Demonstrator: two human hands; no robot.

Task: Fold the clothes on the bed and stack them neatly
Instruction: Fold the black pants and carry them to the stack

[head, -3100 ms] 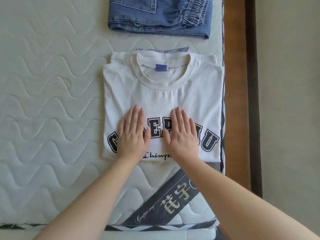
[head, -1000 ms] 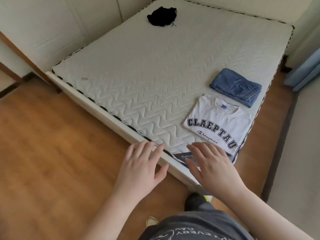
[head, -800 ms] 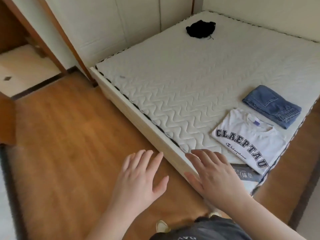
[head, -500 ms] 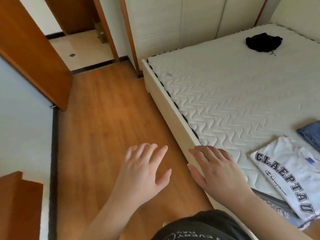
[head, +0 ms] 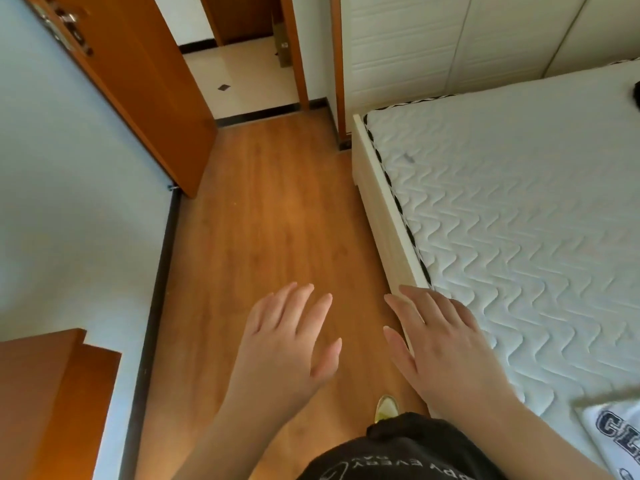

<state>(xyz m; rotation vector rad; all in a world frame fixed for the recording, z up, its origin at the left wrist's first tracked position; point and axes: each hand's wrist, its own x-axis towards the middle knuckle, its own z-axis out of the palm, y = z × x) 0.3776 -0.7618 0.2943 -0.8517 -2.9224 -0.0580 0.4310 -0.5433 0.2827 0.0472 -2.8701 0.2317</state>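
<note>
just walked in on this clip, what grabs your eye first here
Two bare hands, the left hand and right hand, spread open low in the middle, holding nothing. To the right stretches the white quilted mattress, with a folded white T-shirt at the bottom right corner.

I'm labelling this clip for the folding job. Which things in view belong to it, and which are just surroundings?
Part of the job:
folded white T-shirt
black garment at the frame's edge
mattress
left hand and right hand, both empty

Just surroundings:
wooden door
wardrobe
floor
</note>
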